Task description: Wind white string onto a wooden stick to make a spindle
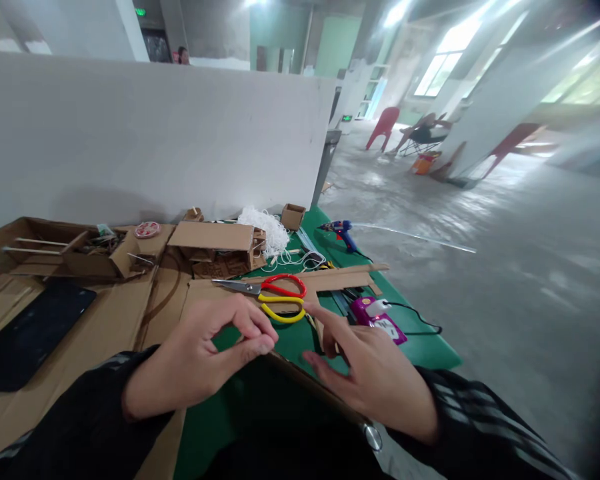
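My left hand (pixel 210 350) is over the near edge of the table, thumb and fingertips pressed together in a pinch. Whatever lies between those fingertips is too small or hidden to make out. To its right is my right hand (pixel 375 363), index finger stretched out, thumb apart and the other fingers curled. Its index fingertip comes close to the yellow handle of the scissors (pixel 283 299); I cannot tell whether they touch. The scissors, with one red and one yellow handle, lie on cardboard, blades pointing left. Narrow cardboard strips (pixel 347 280) lie beyond my right hand.
A blue glue gun (pixel 344 233) with a long clear stick rests at the far right. Near it are a purple power strip (pixel 377 320), a pile of white string (pixel 265 230) and a cardboard box (pixel 213 247). A black phone-like slab (pixel 35 333) lies left. A white partition (pixel 155 140) stands behind.
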`<state>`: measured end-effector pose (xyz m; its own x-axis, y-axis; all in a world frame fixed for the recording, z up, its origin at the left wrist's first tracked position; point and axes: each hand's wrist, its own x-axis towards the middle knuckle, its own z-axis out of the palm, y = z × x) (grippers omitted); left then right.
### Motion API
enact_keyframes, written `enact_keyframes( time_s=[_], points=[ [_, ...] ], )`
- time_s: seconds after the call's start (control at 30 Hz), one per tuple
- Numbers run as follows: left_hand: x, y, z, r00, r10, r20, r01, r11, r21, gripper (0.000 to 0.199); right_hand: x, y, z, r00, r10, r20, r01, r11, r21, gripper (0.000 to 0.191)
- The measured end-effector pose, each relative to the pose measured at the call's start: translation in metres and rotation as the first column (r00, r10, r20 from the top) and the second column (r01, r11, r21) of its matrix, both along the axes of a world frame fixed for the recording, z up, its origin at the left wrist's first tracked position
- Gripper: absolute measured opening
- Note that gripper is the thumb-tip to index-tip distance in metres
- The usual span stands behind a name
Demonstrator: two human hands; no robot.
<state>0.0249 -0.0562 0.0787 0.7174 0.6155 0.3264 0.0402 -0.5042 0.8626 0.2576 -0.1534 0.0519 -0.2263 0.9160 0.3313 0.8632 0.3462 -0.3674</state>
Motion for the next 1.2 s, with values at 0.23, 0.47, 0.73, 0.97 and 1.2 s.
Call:
enact_keyframes(
  time_s=[0.23, 0.47, 0.73, 0.97, 1.2],
  points=[
    [-0.007, 0.020, 0.000, 0.968, 0.184, 0.169, -0.184, 0.983, -0.016, 0.019, 0.023, -0.003, -0.003, 0.994, 0.101, 0.032, -0.095, 0.984, -0.149, 0.025],
    [0.020, 0.020, -0.015, 0.991, -0.094, 0.096, 0.128, 0.869, -0.477, 0.019, -0.021, 0.007, 0.019, 0.847, 0.529, 0.044, -0.528, 0.849, -0.030, 0.020],
    [0.040, -0.002, -0.013, 0.963, -0.237, 0.132, 0.264, 0.711, -0.652, 0.026, -0.053, 0.022, 0.006, 0.725, 0.681, 0.100, -0.686, 0.727, 0.029, 0.026],
    [0.015, 0.005, -0.005, 0.994, -0.112, -0.003, 0.098, 0.880, -0.464, 0.021, -0.023, 0.019, 0.012, 0.802, 0.598, 0.009, -0.598, 0.802, -0.007, 0.024],
    [-0.025, 0.016, 0.001, 1.000, -0.005, -0.021, -0.002, 0.951, -0.308, 0.018, -0.002, 0.005, 0.004, 0.970, 0.116, -0.215, -0.118, 0.993, 0.006, 0.027]
  ],
)
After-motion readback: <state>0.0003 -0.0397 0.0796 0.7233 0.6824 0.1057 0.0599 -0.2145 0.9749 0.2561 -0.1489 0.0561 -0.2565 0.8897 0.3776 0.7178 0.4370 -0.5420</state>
